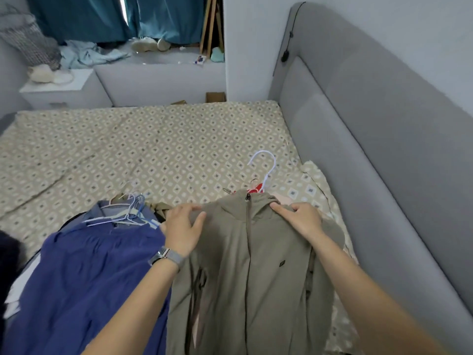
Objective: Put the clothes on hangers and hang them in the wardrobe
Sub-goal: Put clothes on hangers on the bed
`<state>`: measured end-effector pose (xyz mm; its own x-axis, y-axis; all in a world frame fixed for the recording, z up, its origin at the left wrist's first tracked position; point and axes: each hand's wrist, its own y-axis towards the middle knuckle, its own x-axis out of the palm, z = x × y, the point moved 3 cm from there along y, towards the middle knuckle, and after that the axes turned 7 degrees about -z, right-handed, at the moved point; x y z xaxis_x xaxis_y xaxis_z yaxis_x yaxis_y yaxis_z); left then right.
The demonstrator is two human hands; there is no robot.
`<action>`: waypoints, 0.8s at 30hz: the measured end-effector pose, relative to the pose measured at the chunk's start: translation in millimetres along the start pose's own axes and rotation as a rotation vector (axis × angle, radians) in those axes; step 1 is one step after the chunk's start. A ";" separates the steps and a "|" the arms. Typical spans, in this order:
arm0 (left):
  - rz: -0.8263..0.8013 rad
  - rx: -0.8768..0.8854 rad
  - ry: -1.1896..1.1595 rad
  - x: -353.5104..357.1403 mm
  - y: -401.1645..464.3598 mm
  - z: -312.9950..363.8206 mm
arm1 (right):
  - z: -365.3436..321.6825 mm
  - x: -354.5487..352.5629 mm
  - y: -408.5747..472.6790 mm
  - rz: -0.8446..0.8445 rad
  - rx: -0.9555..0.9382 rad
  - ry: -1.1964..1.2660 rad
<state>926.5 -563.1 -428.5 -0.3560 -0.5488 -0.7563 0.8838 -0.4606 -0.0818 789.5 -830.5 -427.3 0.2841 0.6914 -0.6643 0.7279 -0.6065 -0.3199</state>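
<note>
An olive zip-up jacket (256,272) lies front-up on the bed, collar away from me. A white hanger hook (267,165) sticks out beyond its collar. My left hand (184,229) grips the jacket's left shoulder, thumb on top. On the right shoulder, my right hand (300,220) holds the fabric beside the collar. To the left lies a blue garment (97,272) with several thin wire hangers (125,213) on top of it. A bit of red cloth (256,188) shows behind the collar.
The bed (153,149) has a patterned beige cover. A grey padded headboard (384,155) runs along the right. At the back are a white nightstand (64,93), teal curtains (102,16) and a window ledge with loose clothes (87,53).
</note>
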 end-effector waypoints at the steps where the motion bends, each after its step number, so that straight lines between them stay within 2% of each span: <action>1: -0.045 -0.024 -0.012 9.4 3.9 -4.8 | 4.1 3.0 16.8 -0.018 0.007 -0.008; 8: -0.285 -0.089 0.001 68.5 35.1 -8.7 | 35.2 35.4 124.3 -0.185 -0.025 -0.170; 14: -0.284 -0.160 -0.015 94.5 53.9 -25.5 | 75.5 65.0 183.6 -0.351 0.001 -0.525; 18: -0.278 -0.193 0.008 97.9 60.3 -42.5 | 102.9 80.7 197.9 -0.466 0.038 -0.627; 24: -0.233 -0.224 0.010 93.4 61.2 -56.7 | 95.0 100.5 197.9 -0.346 0.009 -0.691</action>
<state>964.5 -603.0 -541.0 -0.5544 -0.4394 -0.7067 0.8243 -0.4070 -0.3936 902.9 -918.3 -621.6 -0.4149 0.4424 -0.7951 0.6981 -0.4056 -0.5900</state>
